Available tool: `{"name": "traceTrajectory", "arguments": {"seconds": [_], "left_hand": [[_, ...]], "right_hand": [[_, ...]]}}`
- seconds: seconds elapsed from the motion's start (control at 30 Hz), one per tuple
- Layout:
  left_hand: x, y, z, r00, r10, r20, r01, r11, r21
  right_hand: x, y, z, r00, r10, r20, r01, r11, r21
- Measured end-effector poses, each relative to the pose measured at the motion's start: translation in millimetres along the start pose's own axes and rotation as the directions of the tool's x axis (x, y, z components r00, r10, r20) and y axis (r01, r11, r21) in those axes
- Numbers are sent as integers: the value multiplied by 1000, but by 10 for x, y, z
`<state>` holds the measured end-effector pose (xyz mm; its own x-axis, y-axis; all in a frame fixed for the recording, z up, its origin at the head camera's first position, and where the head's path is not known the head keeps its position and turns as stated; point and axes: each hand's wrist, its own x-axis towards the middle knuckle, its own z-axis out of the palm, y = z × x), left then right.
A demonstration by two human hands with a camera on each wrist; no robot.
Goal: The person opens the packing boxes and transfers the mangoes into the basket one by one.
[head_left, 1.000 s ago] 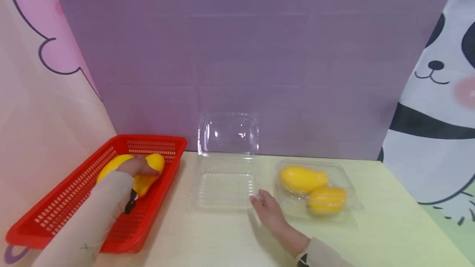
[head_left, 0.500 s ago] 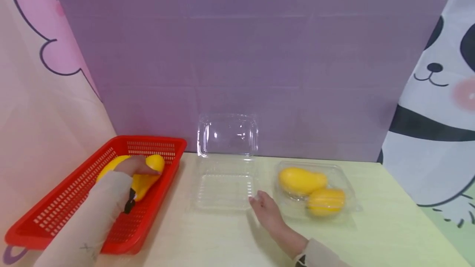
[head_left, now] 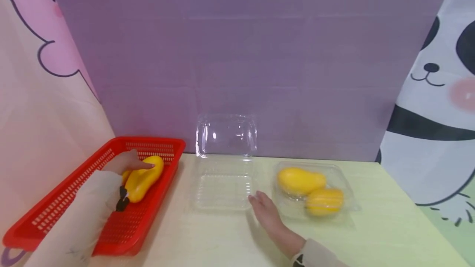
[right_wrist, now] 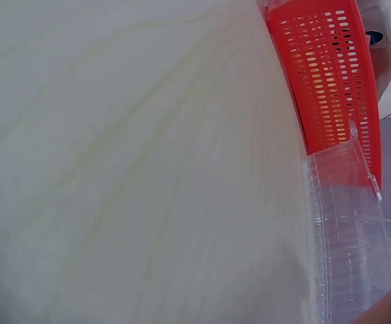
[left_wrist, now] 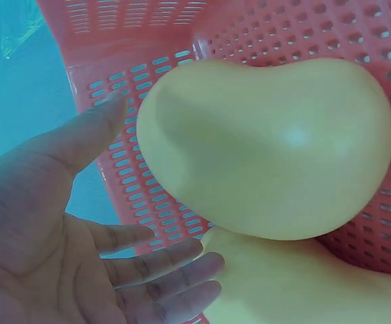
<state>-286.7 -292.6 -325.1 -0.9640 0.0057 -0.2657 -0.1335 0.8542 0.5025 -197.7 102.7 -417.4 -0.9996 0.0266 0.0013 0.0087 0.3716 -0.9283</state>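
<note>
My left hand [head_left: 128, 162] is inside the red basket [head_left: 148, 234], over yellow pear-shaped fruits. Its fingers are spread in the left wrist view, with the thumb beside one large smooth fruit [left_wrist: 269, 148] and several fingertips against a second fruit [left_wrist: 290, 283] below. From the head view, one fruit [head_left: 142, 180] shows to the right of the hand, which partly hides the others. My right hand [head_left: 267, 211] rests at the right edge of a clear plastic box [head_left: 222, 190], whose lid [head_left: 226, 135] stands raised. Its fingers look loosely extended and touch the rim, though the contact is small in view.
Another clear plastic box [head_left: 339, 172] stands on the pale table [head_left: 208, 238], right of my right hand. Inside are a yellow pear-shaped fruit [head_left: 300, 180] and a shorter orange-yellow fruit [head_left: 324, 202]. A purple backdrop [head_left: 237, 52] rises behind the table.
My left hand has shifted left, its fingers spreading apart and uncovering more of the right-hand fruit. My right hand stays at the box edge, its fingers slightly more extended.
</note>
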Motion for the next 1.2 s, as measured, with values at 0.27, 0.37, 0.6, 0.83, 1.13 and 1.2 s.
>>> {"name": "traceTrajectory", "arguments": {"seconds": [0.27,0.37,0.6,0.83,1.13,1.2], "left_hand": [[-106,28,-17,999,-45,29,49,988,-146],[-114,50,-35,997,-59,49,66,984,-167],[-92,121,-56,1000,-19,-2,18,993,-115],[-101,181,-86,998,-23,-50,17,992,-121],[-135,293,-105,989,64,-132,-62,998,21],[-143,333,-120,984,89,-156,-82,995,52]], "right_hand": [[21,24,37,1000,20,5,-20,999,38],[32,23,36,1000,23,13,-24,998,60],[45,-17,6,1000,8,-6,-8,997,71],[82,-107,-47,1000,-11,-24,13,995,102],[126,-146,-103,999,-34,-24,36,996,82],[131,-160,-118,998,-51,-30,53,996,69]]}}
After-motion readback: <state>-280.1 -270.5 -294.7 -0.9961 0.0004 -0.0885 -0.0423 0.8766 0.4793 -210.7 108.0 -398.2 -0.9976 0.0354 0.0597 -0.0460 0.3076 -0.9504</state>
